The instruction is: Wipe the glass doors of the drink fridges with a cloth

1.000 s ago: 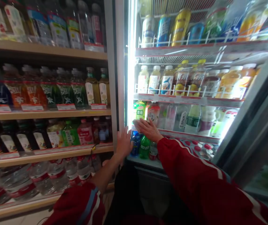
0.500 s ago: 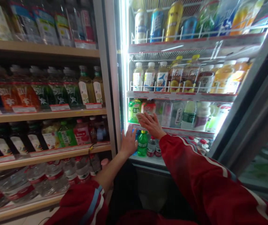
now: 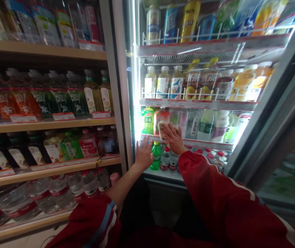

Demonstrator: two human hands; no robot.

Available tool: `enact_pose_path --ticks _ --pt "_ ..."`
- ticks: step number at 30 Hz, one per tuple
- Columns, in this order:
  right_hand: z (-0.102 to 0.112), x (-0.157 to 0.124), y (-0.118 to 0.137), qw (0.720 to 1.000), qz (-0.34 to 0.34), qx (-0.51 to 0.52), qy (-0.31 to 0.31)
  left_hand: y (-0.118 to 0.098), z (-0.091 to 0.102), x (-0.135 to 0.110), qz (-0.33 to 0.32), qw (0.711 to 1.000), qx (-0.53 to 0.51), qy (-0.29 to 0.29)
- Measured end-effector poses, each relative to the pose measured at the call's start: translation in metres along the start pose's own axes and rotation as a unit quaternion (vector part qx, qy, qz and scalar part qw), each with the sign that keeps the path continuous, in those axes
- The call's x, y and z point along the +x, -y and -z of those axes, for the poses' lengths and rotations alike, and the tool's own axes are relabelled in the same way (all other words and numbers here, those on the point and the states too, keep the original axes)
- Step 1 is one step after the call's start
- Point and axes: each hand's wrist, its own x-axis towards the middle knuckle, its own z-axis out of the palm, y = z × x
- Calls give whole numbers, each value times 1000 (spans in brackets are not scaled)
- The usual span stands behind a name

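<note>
My right hand [image 3: 173,137] lies across the front of the lower shelf in the lit fridge, pressing a pale folded cloth [image 3: 162,126] under its fingers. Partly behind the cloth stands a red-labelled bottle [image 3: 163,113]; a green-labelled bottle [image 3: 147,120] is beside it on the left. My left hand [image 3: 144,153] has its fingers spread near the left end of the shelf's front strip [image 3: 151,137] and holds nothing. Whether its fingertips touch the strip I cannot tell. Just right of it, a green bottle [image 3: 156,156] stands on the fridge floor.
Wire-fronted shelves [image 3: 209,100] of bottles and cans rise above my hands. The fridge door frame [image 3: 263,120] slants along the right. On the left, wooden shelves [image 3: 49,124] hold rows of bottles, with a thin cable [image 3: 97,172] hanging there.
My right hand has moved a little to the right with the cloth, from between the green and red labels to the red one. The left hand stays near the shelf strip, fingers spread.
</note>
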Motion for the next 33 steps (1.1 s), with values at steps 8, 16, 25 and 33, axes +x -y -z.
enact_pose_path --ticks 8,16,25,33 --pt "6 -13 -15 1000 -16 8 -6 -19 -5 9 -24 1000 -13 10" --pt "10 -37 -14 1000 -3 -11 5 -37 -9 12 -57 998 -19 4" --pt "19 -42 -27 997 -75 -21 -20 -53 -11 18 -84 996 -21 3" --pt "26 -50 -39 994 -94 -37 -42 -60 -15 20 -99 995 -27 -7"
